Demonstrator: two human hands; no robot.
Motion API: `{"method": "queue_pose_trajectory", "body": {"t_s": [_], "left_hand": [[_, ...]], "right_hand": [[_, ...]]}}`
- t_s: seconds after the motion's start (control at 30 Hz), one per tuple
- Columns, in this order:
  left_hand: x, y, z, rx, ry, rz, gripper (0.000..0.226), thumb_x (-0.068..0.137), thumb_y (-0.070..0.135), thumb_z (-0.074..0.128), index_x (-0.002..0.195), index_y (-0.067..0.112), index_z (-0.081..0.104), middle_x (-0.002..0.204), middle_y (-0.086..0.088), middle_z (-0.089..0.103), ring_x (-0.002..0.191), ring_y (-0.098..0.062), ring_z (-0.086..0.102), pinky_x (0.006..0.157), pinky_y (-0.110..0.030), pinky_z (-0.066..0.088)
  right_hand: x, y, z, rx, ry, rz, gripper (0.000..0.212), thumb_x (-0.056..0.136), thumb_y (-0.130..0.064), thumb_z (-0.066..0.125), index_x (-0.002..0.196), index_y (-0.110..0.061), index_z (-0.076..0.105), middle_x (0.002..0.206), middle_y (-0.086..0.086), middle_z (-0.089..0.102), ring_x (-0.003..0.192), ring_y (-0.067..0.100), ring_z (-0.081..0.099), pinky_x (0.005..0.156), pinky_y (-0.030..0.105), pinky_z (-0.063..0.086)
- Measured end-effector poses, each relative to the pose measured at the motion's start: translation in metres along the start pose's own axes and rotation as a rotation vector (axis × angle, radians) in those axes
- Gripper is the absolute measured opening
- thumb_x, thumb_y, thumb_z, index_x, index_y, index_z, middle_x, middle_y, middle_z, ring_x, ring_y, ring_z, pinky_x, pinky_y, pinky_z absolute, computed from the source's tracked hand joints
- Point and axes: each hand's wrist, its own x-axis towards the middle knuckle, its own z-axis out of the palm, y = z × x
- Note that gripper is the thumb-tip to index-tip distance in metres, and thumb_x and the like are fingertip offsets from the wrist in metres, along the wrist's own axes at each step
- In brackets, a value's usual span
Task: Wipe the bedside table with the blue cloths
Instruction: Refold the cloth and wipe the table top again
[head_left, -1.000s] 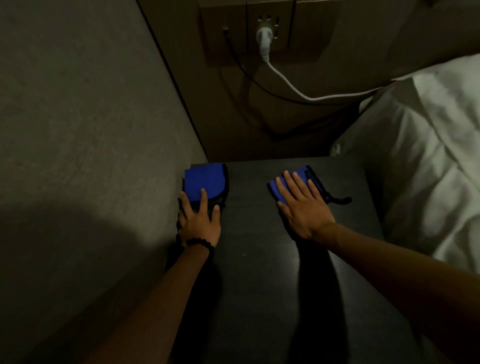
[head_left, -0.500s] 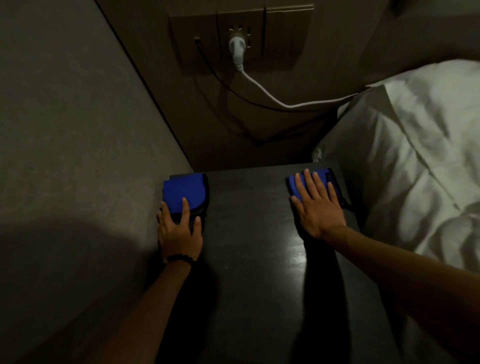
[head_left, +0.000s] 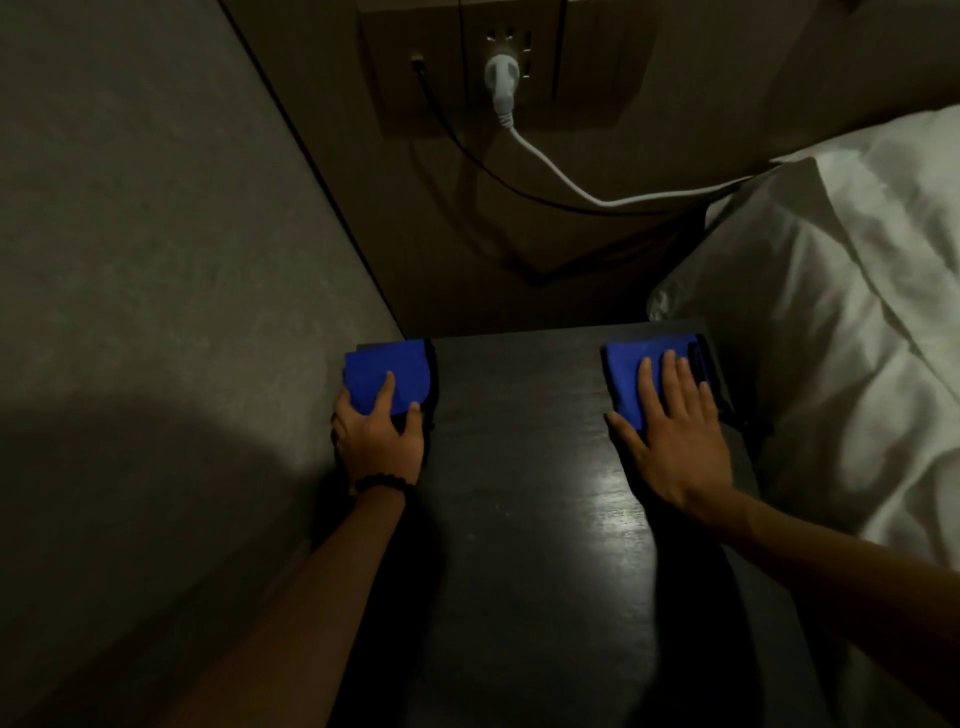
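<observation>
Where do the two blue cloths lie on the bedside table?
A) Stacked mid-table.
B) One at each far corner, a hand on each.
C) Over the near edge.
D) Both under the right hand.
B: the left cloth lies far-left under the left hand, the right cloth far-right under the right hand.

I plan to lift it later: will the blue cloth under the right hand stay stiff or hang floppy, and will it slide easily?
Probably floppy: the blue cloth lies folded flat under the right hand, so it would likely droop when lifted. It should slide easily, since the bedside table looks smooth and glossy.
</observation>
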Motion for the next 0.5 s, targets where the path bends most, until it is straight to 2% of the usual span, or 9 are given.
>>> {"method": "queue_pose_trajectory", "body": {"t_s": [0.1,0.23,0.5], "left_hand": [[0.001,-0.002,0.001,0.005,-0.005,0.018,0.058,0.088,0.038,0.061,0.141,0.028,0.042,0.150,-0.022,0.023,0.134,-0.039,0.029,0.106,-0.055,0.034],[0.002,-0.006,-0.002,-0.019,-0.009,0.014,0.056,0.090,0.037,0.059,0.142,0.029,0.041,0.150,-0.021,0.022,0.133,-0.039,0.029,0.108,-0.052,0.033],[0.000,-0.005,-0.004,-0.064,0.055,-0.019,0.053,0.094,0.028,0.052,0.144,0.028,0.035,0.150,-0.019,0.022,0.133,-0.034,0.031,0.108,-0.046,0.033]], "right_hand": [[0.013,-0.007,-0.001,-0.030,-0.015,-0.005,0.079,0.090,-0.073,-0.009,0.155,-0.030,-0.023,0.164,0.010,-0.024,0.150,0.027,-0.023,0.124,0.047,-0.008],[0.031,-0.025,-0.010,-0.063,-0.038,-0.066,0.070,0.094,-0.066,-0.001,0.151,-0.034,-0.027,0.165,0.014,-0.021,0.151,0.030,-0.019,0.123,0.047,-0.008],[0.045,-0.071,-0.014,-0.087,-0.099,-0.239,0.068,0.103,-0.059,0.013,0.157,-0.031,-0.017,0.164,0.013,-0.024,0.150,0.031,-0.022,0.123,0.049,-0.007]]}}
